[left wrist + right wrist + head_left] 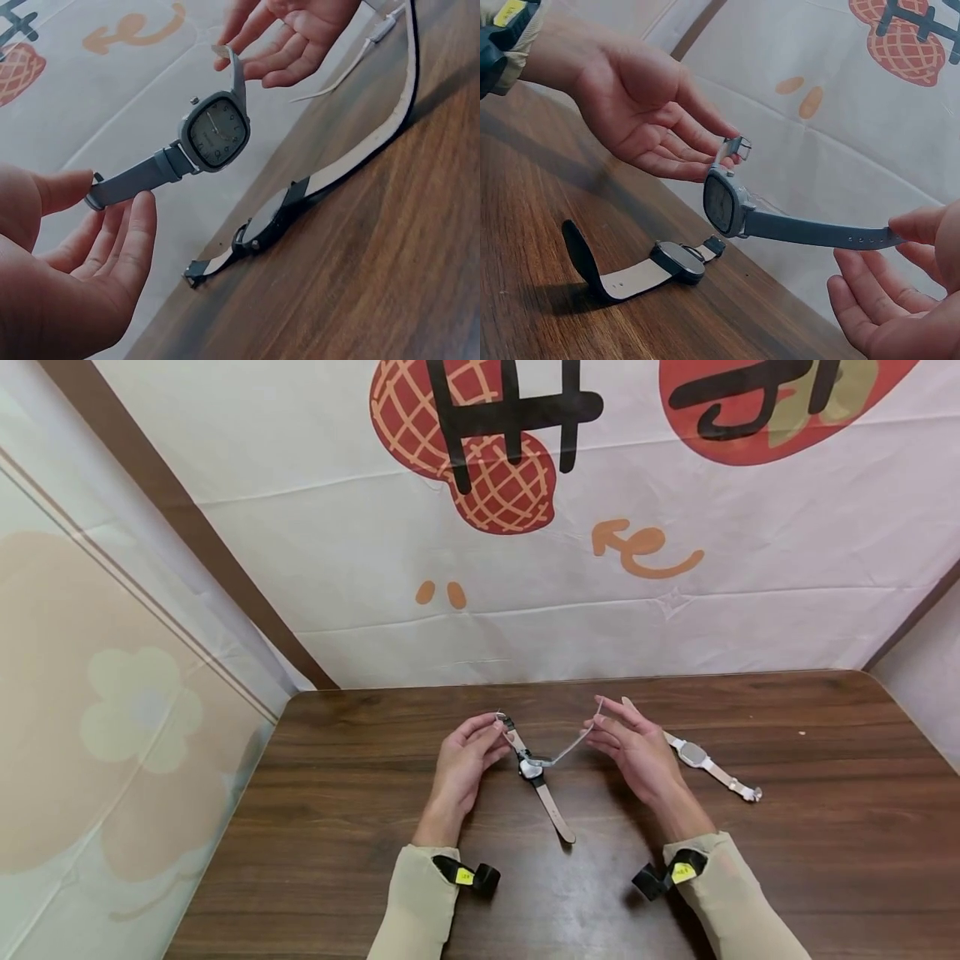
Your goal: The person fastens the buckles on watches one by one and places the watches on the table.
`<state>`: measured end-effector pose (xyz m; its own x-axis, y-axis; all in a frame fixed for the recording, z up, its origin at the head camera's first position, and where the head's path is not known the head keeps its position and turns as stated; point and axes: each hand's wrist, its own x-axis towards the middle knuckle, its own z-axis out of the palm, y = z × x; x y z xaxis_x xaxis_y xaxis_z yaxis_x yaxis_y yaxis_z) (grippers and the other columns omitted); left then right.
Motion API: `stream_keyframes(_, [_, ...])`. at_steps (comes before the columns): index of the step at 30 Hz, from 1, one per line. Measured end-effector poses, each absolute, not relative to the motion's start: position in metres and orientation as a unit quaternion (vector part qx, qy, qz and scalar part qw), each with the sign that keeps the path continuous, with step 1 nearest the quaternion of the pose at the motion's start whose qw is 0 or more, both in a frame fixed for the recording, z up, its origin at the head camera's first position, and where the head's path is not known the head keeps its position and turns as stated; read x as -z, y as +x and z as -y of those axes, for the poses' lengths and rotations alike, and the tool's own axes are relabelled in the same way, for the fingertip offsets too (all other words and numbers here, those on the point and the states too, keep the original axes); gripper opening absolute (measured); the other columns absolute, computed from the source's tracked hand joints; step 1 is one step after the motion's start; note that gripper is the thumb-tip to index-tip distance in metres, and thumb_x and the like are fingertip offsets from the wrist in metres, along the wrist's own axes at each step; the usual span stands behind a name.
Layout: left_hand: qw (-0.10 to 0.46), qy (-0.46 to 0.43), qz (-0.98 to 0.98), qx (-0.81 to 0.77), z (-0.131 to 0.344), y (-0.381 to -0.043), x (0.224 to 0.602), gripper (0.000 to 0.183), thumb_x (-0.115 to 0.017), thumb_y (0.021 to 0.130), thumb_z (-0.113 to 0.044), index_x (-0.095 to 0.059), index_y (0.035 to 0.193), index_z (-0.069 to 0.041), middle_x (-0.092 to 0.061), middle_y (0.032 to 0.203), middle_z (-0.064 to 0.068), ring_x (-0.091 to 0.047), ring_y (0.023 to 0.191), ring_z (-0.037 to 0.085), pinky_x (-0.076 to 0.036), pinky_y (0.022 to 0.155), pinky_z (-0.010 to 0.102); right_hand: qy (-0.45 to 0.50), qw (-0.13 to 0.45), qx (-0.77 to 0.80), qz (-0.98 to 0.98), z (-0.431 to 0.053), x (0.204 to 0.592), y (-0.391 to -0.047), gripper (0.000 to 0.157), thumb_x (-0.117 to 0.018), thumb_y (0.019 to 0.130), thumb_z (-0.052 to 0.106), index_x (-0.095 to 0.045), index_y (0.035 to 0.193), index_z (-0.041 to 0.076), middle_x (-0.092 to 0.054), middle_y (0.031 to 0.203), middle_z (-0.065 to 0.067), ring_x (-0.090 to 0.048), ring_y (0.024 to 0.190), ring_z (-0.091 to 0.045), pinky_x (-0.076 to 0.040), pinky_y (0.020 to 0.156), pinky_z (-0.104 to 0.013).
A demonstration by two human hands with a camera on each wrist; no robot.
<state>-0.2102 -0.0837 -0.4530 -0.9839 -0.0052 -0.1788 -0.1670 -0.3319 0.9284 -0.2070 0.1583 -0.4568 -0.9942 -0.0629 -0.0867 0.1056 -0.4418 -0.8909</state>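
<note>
A grey-blue wristwatch (217, 132) with a squarish dial is held stretched between my two hands, above the table. My left hand (462, 762) pinches its buckle end between thumb and fingers. At the other end, my right hand (637, 752) pinches the tip of the holed strap (817, 229). Beneath it lies a black watch (531, 770) on the wood, its pale strap lining and case back turned up. In the right wrist view, the black watch's strap (581, 259) curls up at its free end.
A white watch (693, 754) lies on the brown wooden table (337, 877), right of my right hand and partly hidden by it. A printed cloth (337, 552) hangs behind the table's back edge. Another cloth (135, 793) stands along the left side.
</note>
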Motion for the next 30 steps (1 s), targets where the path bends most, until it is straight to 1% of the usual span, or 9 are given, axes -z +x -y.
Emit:
stream_keyframes(1, [0.050, -0.074, -0.573, -0.815, 0.084, -0.211, 0.453, 0.029, -0.061, 0.096, -0.001, -0.056, 0.123, 0.010, -0.070, 0.098, 0.012, -0.070, 0.090, 0.018, -0.058, 0.076, 0.026, 0.025, 0.048, 0.849, -0.525, -0.157, 0.457, -0.207, 0.041, -0.060, 0.098, 0.005, -0.051, 0.138, 0.004, -0.073, 0.090, -0.006, -0.072, 0.086, -0.017, -0.057, 0.088, -0.032])
stream_keyframes(3, [0.051, -0.074, -0.569, -0.818, 0.083, -0.211, 0.453, 0.028, -0.061, 0.096, -0.001, -0.056, 0.121, 0.009, -0.070, 0.098, 0.012, -0.070, 0.088, 0.017, -0.058, 0.076, 0.026, 0.031, 0.043, 0.846, -0.531, -0.155, 0.457, -0.207, 0.042, -0.059, 0.099, 0.005, -0.049, 0.139, 0.003, -0.074, 0.088, -0.004, -0.073, 0.086, -0.016, -0.057, 0.087, -0.031])
stream_keyframes(5, [0.054, -0.074, -0.567, -0.819, 0.083, -0.212, 0.454, 0.027, -0.061, 0.096, -0.002, -0.057, 0.120, 0.009, -0.069, 0.098, 0.012, -0.069, 0.087, 0.016, -0.058, 0.077, 0.027, 0.043, 0.038, 0.841, -0.538, -0.154, 0.457, -0.208, 0.037, -0.059, 0.099, 0.006, -0.051, 0.135, 0.004, -0.074, 0.088, -0.003, -0.073, 0.087, -0.016, -0.057, 0.088, -0.030])
stream_keyframes(11, [0.056, -0.075, -0.570, -0.816, 0.082, -0.215, 0.457, 0.021, -0.061, 0.095, -0.002, -0.059, 0.115, 0.004, -0.070, 0.102, 0.015, -0.070, 0.089, 0.018, -0.059, 0.079, 0.029, 0.072, 0.028, 0.831, -0.551, -0.150, 0.456, -0.211, 0.011, -0.060, 0.099, 0.010, -0.063, 0.107, 0.004, -0.073, 0.093, -0.001, -0.071, 0.093, -0.016, -0.055, 0.092, -0.032])
stream_keyframes(15, [0.056, -0.072, -0.576, -0.812, 0.082, -0.215, 0.457, 0.018, -0.061, 0.095, -0.003, -0.059, 0.112, 0.002, -0.070, 0.109, 0.022, -0.070, 0.089, 0.018, -0.059, 0.076, 0.028, 0.071, 0.030, 0.832, -0.549, -0.148, 0.456, -0.211, 0.008, -0.059, 0.100, 0.009, -0.067, 0.098, 0.007, -0.071, 0.092, -0.001, -0.070, 0.093, -0.016, -0.055, 0.092, -0.032])
stream_keyframes(19, [0.051, -0.076, -0.583, -0.807, 0.081, -0.215, 0.454, 0.020, -0.062, 0.095, -0.006, -0.060, 0.113, 0.001, -0.069, 0.112, 0.023, -0.070, 0.090, 0.018, -0.058, 0.074, 0.026, 0.052, 0.033, 0.837, -0.543, -0.149, 0.456, -0.211, 0.006, -0.059, 0.100, 0.009, -0.064, 0.099, 0.006, -0.072, 0.092, -0.003, -0.070, 0.090, -0.016, -0.055, 0.089, -0.030])
stream_keyframes(21, [0.047, -0.081, -0.585, -0.806, 0.080, -0.216, 0.454, 0.021, -0.063, 0.095, -0.006, -0.060, 0.114, 0.002, -0.070, 0.110, 0.021, -0.070, 0.090, 0.018, -0.058, 0.074, 0.026, 0.041, 0.036, 0.837, -0.544, -0.148, 0.456, -0.212, 0.005, -0.059, 0.100, 0.010, -0.063, 0.100, 0.006, -0.072, 0.092, -0.004, -0.070, 0.089, -0.016, -0.056, 0.088, -0.030])
stream_keyframes(26, [0.037, -0.093, -0.582, -0.807, 0.077, -0.215, 0.454, 0.021, -0.065, 0.094, -0.006, -0.061, 0.113, 0.002, -0.073, 0.099, 0.010, -0.069, 0.089, 0.018, -0.059, 0.073, 0.026, 0.015, 0.046, 0.831, -0.554, -0.149, 0.457, -0.212, 0.005, -0.057, 0.101, 0.014, -0.062, 0.100, 0.012, -0.074, 0.090, -0.001, -0.071, 0.089, -0.016, -0.056, 0.088, -0.032])
stream_keyframes(30, [0.035, -0.095, -0.579, -0.809, 0.073, -0.212, 0.455, 0.020, -0.065, 0.094, -0.005, -0.062, 0.112, 0.001, -0.073, 0.097, 0.008, -0.069, 0.088, 0.018, -0.059, 0.072, 0.027, -0.005, 0.057, 0.831, -0.553, -0.150, 0.457, -0.212, 0.005, -0.055, 0.103, 0.016, -0.058, 0.103, 0.012, -0.074, 0.091, -0.002, -0.073, 0.089, -0.018, -0.057, 0.087, -0.034])
